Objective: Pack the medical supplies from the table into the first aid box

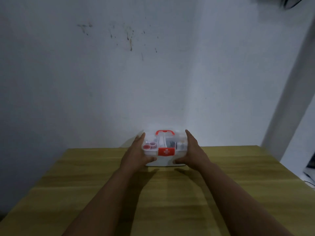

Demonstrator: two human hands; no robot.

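Small first aid box [164, 150] of white plastic with a clear lid, sitting closed on the wooden table [102, 193] near its far edge, close to the pale, stained wall [136, 74]. Red carrying handle [164, 132] folded along the top at the far side; red latch [166, 151] with a white cross at the middle of the near face, turned toward the camera. Long axis running left to right, parallel to the far table edge, lid facing up. Through the clear lid, a divided tray: left compartment holding a few small round pieces in red and pink, centre taken by a white, curved part under the handle, right compartments holding dark and pale small items too blurred to name. Lower white body opaque, contents there hidden. Left hand [135, 155] flat against the left end of the box, fingers pressed together and pointing away along the side, thumb tucked under the near lower corner. Right hand [193, 151] mirrored on the right end, fingers likewise together and stretched forward, thumb lying against the near lower edge. Both palms touching the box walls, clasping it between them; both forearms bare, reaching in from the near edge. Shadows of the thumbs on the tabletop just before the box.
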